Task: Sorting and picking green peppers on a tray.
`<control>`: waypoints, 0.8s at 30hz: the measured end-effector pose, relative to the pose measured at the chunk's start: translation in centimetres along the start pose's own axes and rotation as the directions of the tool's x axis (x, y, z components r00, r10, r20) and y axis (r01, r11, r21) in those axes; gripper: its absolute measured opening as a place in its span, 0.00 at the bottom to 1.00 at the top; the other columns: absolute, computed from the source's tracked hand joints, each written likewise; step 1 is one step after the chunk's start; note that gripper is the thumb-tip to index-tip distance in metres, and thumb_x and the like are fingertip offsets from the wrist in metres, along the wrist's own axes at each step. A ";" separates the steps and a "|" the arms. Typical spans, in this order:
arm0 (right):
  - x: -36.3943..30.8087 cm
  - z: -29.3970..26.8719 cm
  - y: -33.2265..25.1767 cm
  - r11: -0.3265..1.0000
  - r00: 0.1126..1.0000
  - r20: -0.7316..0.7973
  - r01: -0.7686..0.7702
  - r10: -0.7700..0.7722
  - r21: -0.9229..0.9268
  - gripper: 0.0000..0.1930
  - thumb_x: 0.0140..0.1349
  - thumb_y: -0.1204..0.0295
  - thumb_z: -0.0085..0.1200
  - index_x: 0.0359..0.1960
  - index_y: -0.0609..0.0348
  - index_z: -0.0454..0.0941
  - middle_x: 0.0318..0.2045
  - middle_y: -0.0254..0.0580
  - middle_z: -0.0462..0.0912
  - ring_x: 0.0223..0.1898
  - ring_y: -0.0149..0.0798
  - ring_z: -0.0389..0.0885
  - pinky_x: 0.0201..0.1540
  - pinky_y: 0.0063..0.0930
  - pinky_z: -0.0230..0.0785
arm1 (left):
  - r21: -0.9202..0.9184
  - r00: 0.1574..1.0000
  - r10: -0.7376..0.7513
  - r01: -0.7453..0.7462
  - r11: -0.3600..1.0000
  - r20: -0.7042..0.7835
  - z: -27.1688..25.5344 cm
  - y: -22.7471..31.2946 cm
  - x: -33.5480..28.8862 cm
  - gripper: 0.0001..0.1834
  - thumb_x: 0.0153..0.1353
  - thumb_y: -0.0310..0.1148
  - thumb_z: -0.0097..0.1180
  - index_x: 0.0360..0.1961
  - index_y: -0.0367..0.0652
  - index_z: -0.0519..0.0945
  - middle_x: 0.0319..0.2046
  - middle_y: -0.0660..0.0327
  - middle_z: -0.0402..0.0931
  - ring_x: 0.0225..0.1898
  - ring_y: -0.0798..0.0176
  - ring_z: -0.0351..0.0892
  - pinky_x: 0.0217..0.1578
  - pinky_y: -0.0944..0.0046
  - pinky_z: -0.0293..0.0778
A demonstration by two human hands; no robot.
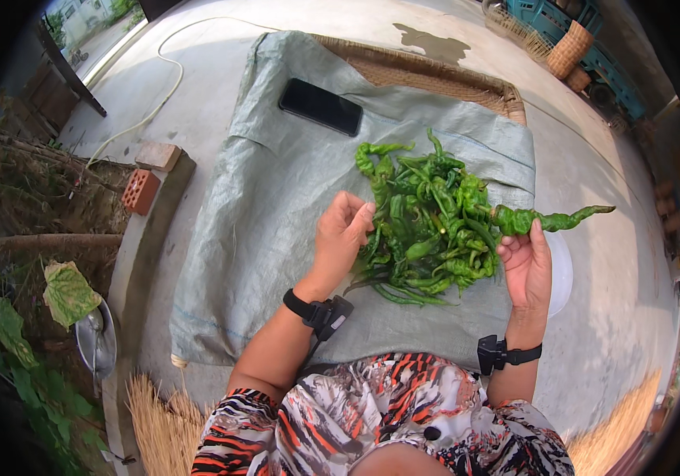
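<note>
A heap of wrinkled green chili peppers (427,222) lies on a grey-green woven plastic sheet (253,238). My right hand (529,266), at the heap's right side, pinches a long twisted chili pepper (550,220) between thumb and fingers. This pepper stretches out to the right, and its tip is dark brown. At the heap's left edge my left hand (341,230) is closed, thumb against the fingers. Whatever it may hold is hidden from view. Each wrist wears a black strap with a small device.
A black phone (321,107) rests on the sheet, which covers a woven basket (427,75). Part of a round white dish (562,274) shows beyond my right hand. Bricks (142,190) sit on a low concrete ledge at left, near a pale hose (167,95).
</note>
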State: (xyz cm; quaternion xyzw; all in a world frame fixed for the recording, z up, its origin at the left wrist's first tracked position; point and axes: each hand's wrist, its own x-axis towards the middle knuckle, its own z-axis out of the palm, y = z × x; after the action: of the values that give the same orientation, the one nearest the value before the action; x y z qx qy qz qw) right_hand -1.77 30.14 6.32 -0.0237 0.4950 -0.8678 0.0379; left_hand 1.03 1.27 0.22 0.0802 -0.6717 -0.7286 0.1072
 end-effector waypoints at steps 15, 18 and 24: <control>0.8 5.5 1.3 0.873 0.977 0.136 -0.079 0.164 -0.482 0.18 0.67 0.70 0.51 0.56 0.64 0.70 0.51 0.45 0.77 0.36 0.30 0.81 0.37 0.25 0.75 | 0.304 0.992 0.046 -0.079 0.949 0.116 -0.3 -2.9 0.4 0.26 0.64 0.30 0.56 0.62 0.38 0.64 0.55 0.48 0.72 0.52 0.56 0.76 0.48 0.59 0.75; 1.9 10.3 3.6 0.490 0.925 0.326 0.195 0.198 -0.850 0.22 0.63 0.70 0.55 0.58 0.60 0.69 0.52 0.47 0.75 0.35 0.32 0.81 0.38 0.29 0.74 | 0.256 0.990 -0.045 0.008 0.967 0.137 -0.6 -1.9 0.1 0.29 0.64 0.31 0.56 0.64 0.37 0.61 0.55 0.46 0.73 0.51 0.56 0.76 0.49 0.59 0.75; 7.1 12.0 9.5 -0.045 0.844 0.534 0.532 -0.043 -0.845 0.23 0.58 0.68 0.58 0.56 0.58 0.69 0.46 0.50 0.76 0.41 0.55 0.79 0.40 0.46 0.72 | 0.278 0.966 -0.103 0.035 0.960 0.235 0.1 -1.0 0.0 0.31 0.64 0.31 0.56 0.65 0.34 0.59 0.54 0.46 0.74 0.49 0.55 0.79 0.48 0.59 0.76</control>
State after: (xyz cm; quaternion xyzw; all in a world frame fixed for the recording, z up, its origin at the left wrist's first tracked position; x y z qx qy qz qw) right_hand -7.54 14.38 4.29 -0.3024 0.9175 -0.2420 -0.0901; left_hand 1.01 1.43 -0.82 0.0263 -0.7700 -0.6373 -0.0151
